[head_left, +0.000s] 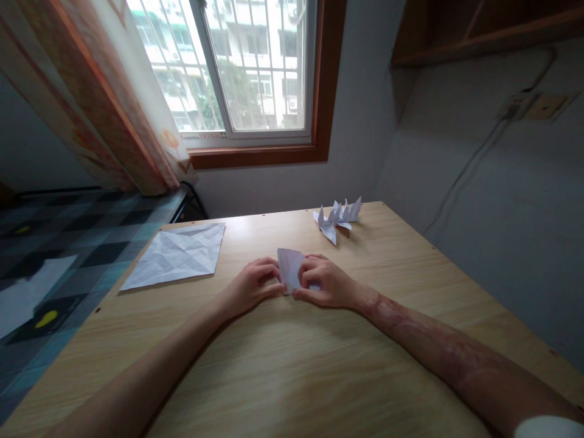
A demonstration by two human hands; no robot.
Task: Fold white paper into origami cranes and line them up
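A small folded piece of white paper [290, 267] stands tilted up over the middle of the table, between my two hands. My left hand [258, 283] pinches its lower left edge between thumb and fingers. On the other side, my right hand [326, 281] grips the right part, with curled fingers over it and the thumb along the bottom. The fingers hide part of the paper's right side. Farther back stand several folded paper cranes [337, 218], grouped close together.
A creased sheet of white paper [182, 250] lies flat at the table's left. The wooden table [283, 371] reaches toward a window [260, 67] and a wall at the right. Left of it is a checked bed [91, 225] with loose white paper [31, 292] on it.
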